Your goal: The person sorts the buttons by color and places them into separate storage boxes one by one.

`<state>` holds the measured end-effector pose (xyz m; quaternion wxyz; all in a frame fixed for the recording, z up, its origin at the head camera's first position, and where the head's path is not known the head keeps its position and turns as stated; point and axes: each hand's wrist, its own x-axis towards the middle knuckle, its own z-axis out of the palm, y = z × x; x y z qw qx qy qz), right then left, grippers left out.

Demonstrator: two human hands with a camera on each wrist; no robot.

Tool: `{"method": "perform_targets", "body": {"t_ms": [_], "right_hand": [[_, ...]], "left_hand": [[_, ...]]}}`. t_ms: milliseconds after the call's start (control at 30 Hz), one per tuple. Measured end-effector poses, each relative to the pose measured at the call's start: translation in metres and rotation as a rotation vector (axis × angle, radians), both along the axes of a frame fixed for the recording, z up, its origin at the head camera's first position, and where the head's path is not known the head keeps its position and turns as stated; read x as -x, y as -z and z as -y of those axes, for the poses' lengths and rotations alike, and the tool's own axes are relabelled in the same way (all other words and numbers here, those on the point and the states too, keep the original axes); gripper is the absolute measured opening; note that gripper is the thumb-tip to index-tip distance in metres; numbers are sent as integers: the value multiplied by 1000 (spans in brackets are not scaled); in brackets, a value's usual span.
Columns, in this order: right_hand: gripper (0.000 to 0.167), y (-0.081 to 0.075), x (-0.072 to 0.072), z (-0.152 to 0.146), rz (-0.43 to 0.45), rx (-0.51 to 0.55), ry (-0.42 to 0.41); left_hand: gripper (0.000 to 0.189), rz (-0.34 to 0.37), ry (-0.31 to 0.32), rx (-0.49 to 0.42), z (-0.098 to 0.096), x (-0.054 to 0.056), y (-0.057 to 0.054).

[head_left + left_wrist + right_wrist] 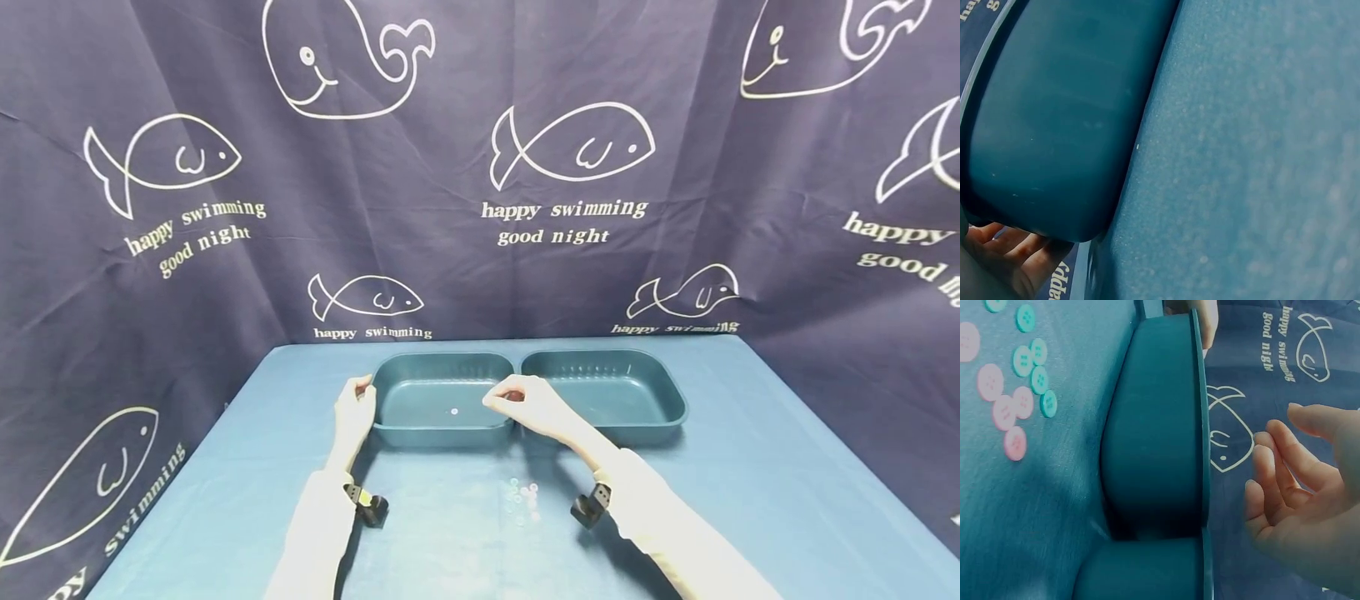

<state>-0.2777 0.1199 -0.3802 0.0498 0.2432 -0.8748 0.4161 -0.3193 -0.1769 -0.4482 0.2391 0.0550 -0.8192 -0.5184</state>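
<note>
My right hand (531, 406) hovers above the right end of the left teal bin (442, 435). In the right wrist view, thumb and fingertips (1264, 457) stand apart with nothing visible between them. A single small pale button (453, 412) lies on that bin's floor. My left hand (354, 414) is at the bin's left end, its loosely bent fingers (1030, 253) against the outer end wall; part of this hand is hidden. Pink buttons (990, 382) and green buttons (1022, 361) lie loose on the table in front of the bins.
A second teal bin (637, 435) stands right beside the first, their ends close together. Both sit toward the back of a table with a blue cloth (442, 525). A dark curtain (450, 208) with white fish drawings hangs behind. Each wrist carries a small black camera (591, 506).
</note>
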Motion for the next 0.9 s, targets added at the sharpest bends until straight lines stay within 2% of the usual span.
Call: {"method": "perform_targets", "body": {"t_ms": [167,333,700,900], "right_hand": [[16,-2,-12,-5,-6,-8,-26],[15,-2,-22,-9,28,-5,-42],[13,11,-34,-22,40,51,-144],[17,20,-37,-31,26,54,-178]], "left_hand": [[30,24,6,1,0,0,-1],[30,29,-1,14,0,0,-1],[32,51,2,13,1,0,0],[32,57,6,1,2,1,0]]}}
